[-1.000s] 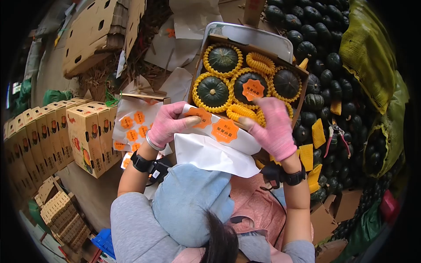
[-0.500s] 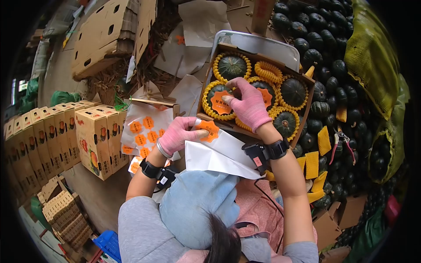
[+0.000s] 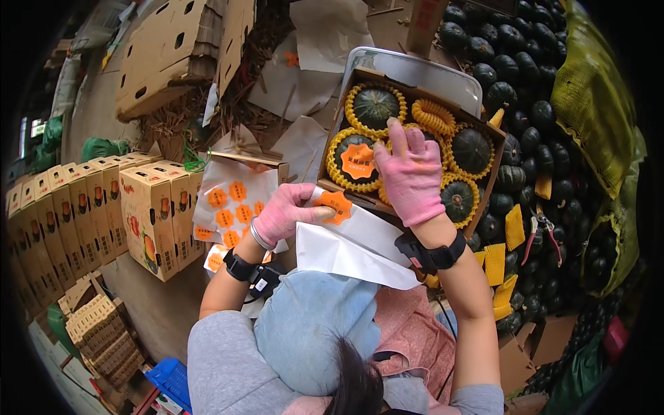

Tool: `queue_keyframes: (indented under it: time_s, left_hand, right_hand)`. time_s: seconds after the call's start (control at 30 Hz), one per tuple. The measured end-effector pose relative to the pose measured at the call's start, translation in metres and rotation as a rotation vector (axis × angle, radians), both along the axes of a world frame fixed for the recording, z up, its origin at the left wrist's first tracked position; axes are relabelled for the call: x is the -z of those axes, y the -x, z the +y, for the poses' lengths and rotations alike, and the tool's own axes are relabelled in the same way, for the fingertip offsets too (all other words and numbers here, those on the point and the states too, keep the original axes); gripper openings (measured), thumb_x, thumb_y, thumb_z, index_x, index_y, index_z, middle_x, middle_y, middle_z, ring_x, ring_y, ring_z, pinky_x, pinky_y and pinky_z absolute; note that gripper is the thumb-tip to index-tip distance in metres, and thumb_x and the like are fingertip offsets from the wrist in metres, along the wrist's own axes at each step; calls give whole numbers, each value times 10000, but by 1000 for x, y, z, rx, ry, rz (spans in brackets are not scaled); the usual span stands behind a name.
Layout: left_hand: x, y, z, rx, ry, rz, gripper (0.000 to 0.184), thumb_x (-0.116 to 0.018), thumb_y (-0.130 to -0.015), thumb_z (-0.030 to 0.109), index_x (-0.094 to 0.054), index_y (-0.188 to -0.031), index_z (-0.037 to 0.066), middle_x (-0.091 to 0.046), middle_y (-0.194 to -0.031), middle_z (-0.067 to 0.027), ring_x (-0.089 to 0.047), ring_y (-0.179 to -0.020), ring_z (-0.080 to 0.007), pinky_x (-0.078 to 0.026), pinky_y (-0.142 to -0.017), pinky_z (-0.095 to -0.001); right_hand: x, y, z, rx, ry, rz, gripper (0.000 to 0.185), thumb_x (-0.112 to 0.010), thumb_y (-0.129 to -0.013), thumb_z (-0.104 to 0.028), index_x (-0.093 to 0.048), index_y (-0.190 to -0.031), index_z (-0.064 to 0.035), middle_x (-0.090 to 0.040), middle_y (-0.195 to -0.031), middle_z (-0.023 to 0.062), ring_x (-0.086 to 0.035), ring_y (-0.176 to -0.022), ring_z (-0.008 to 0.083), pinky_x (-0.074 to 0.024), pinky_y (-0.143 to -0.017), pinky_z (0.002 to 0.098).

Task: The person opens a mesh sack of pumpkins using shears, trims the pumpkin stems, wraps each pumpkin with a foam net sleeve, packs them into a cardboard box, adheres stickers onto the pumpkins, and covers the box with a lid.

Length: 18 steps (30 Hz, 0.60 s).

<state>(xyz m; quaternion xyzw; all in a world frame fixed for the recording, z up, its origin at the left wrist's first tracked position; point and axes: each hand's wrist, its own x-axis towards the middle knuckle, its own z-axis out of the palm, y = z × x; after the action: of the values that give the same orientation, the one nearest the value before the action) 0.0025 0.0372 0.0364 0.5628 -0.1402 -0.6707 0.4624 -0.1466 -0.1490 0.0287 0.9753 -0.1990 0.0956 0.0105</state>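
Observation:
My left hand, in a pink glove, pinches a white sticker sheet with an orange scalloped sticker on it. An open carton of dark green squashes in yellow foam nets lies in front of me. Over its middle is my right hand, also pink-gloved, back up and fingers stretched out. It hides most of the squash below it. Left of it, a squash bears an orange sticker. The squash at the back left has no sticker showing. An extra foam net sits at the carton's back.
More sticker sheets lie to my left, near standing printed boxes. Flattened cardboard is stacked at the back left. Many loose squashes are piled on the right, with pink-handled pruners and yellow foam nets on them.
My right hand has shifted from the stickered left squash onto the middle one, with its fingers now straightened and covering that squash's sticker. My left hand still holds the sheet.

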Motion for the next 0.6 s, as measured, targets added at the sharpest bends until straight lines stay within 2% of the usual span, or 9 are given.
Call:
queue_keyframes:
  time_s: [0.13,0.27,0.33,0.37,0.4,0.43,0.47,0.5,0.6]
  left_hand:
    - [-2,3,-3,-3,16,6,336,-709,-778,33,-624,-1096,-33,-667,-985,-68,-622,-876,-113,-502,-804,-251]
    - [-8,2,-12,84,57,-36,383,-709,-749,2,-601,-1115,-35,-655,-1024,-66,-617,-928,-126,-504,-828,-275]
    - [0,0,-8,51,64,58,406,-688,-731,-22,-589,-1125,-36,-651,-1040,-74,-616,-952,-136,-502,-844,-283]
    - [1,0,-6,56,50,-1,421,-669,-720,-36,-577,-1131,-48,-649,-1053,-85,-620,-960,-145,-503,-852,-287]
    - [-3,3,-7,24,12,-54,405,-669,-734,-36,-583,-1130,-31,-648,-1034,-66,-615,-937,-129,-500,-838,-276]
    - [-3,3,-6,60,13,-119,409,-667,-740,-38,-587,-1141,-17,-648,-1020,-53,-611,-923,-119,-497,-829,-269]
    - [-4,3,-5,91,11,-188,414,-665,-746,-40,-590,-1151,-3,-648,-1005,-41,-607,-909,-108,-495,-820,-261]
    - [-9,6,-10,92,59,-190,355,-678,-746,-48,-591,-1082,27,-613,-956,0,-569,-886,-80,-472,-811,-242]
    - [-8,5,-15,128,165,-224,300,-695,-737,-57,-549,-981,37,-558,-935,18,-529,-885,-74,-449,-814,-238]
  right_hand:
    - [-17,15,39,98,-581,-60,412,-722,-716,-369,-669,-1032,-109,-549,-1052,91,-518,-997,276,-430,-808,398]
    - [-11,28,50,-78,-850,-385,223,-704,-708,-91,-690,-929,-121,-605,-924,57,-553,-875,266,-444,-794,365]
    - [-17,40,44,-273,-920,-518,213,-704,-702,-74,-682,-910,-116,-605,-939,43,-551,-878,242,-437,-775,337]
    - [-26,52,34,-325,-1238,-502,182,-711,-733,-70,-684,-906,-119,-597,-919,45,-558,-891,237,-428,-822,337]
    - [-28,70,23,-249,-1489,-537,186,-683,-759,-1,-673,-929,-73,-603,-901,33,-581,-837,181,-459,-778,291]
    - [-37,88,18,137,-1782,-624,265,-659,-769,29,-619,-1023,-36,-599,-874,18,-580,-794,118,-488,-737,264]
    - [-43,104,-2,355,-1548,-580,373,-641,-776,29,-522,-1126,-23,-583,-845,19,-570,-799,87,-496,-729,241]
    - [-37,122,-23,561,-1633,-521,449,-647,-767,10,-445,-1167,-24,-567,-826,43,-573,-772,92,-489,-708,229]
    - [-24,150,-55,635,-1246,-253,465,-714,-738,-51,-455,-1124,-30,-579,-838,69,-564,-734,127,-492,-707,267]
